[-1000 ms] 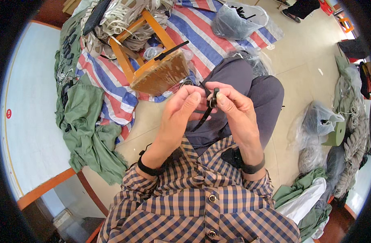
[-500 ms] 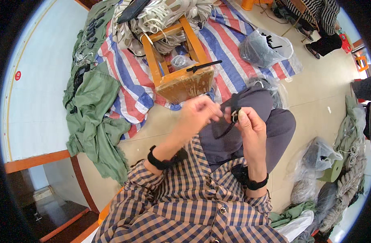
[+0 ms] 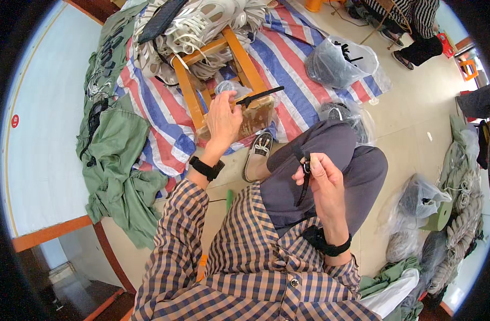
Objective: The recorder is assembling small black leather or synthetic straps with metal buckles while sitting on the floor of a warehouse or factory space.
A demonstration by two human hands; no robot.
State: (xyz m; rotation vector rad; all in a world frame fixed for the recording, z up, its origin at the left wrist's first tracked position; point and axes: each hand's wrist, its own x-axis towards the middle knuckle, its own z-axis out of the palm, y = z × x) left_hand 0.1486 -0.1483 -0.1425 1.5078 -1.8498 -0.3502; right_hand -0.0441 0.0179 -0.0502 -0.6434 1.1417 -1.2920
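Observation:
My right hand [image 3: 326, 174] pinches a short black strap with a small buckle [image 3: 306, 167] in front of my grey-trousered knee; the strap's loose end hangs down. Reaching away to the left, my left hand [image 3: 223, 120] is over the edge of a wooden stool [image 3: 258, 119], its fingers apart and seemingly holding nothing. The stool lies tipped over, its worn seat toward me. Another black strap [image 3: 265, 94] rests across the seat's upper edge, close beside the left fingertips; whether they touch it I cannot tell.
Bundled pale webbing [image 3: 213, 21] lies behind the stool on a striped tarp [image 3: 287, 64]. Clear plastic bags [image 3: 341, 64] with black items stand to the right. Green cloth [image 3: 119, 144] spreads at left; rope-like bundles [image 3: 459, 230] line the right. Another person's leg [image 3: 419, 51] shows far right.
My left hand has left the strap near my right hand and moved forward and left to the stool. The right hand keeps its strap and buckle. The view has shifted slightly.

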